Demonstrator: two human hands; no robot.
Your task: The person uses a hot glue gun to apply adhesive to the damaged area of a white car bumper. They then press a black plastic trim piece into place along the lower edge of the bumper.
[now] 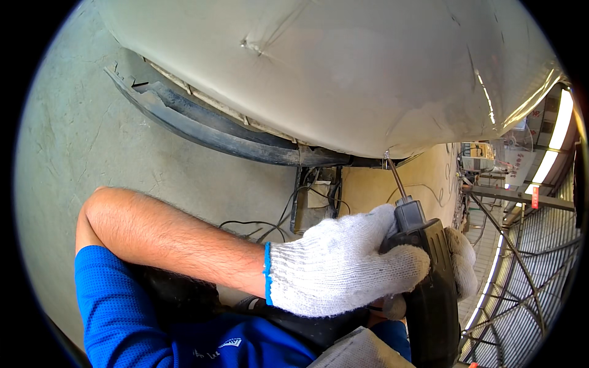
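Observation:
My left hand (343,264), in a white knit glove with a blue cuff, is closed around the front of a black-and-grey handheld power tool (435,270). My right hand (463,264), also gloved, wraps the tool's far side; most of it is hidden behind the body. A thin metal rod (397,178) sticks out of the tool's grey nose. Its tip meets the lower edge of a silver-grey car bumper (343,80), or stops very close to it. Scuffs and creases mark the bumper, and a dark plastic lower trim strip (221,135) runs beneath it.
Below the bumper stands a dark open-framed box (316,199), with black cables (264,230) on the grey concrete floor (67,135) beside it. Metal framing (515,196) and a corrugated wall (527,294) are at the right. A boxy unit (477,156) stands farther back.

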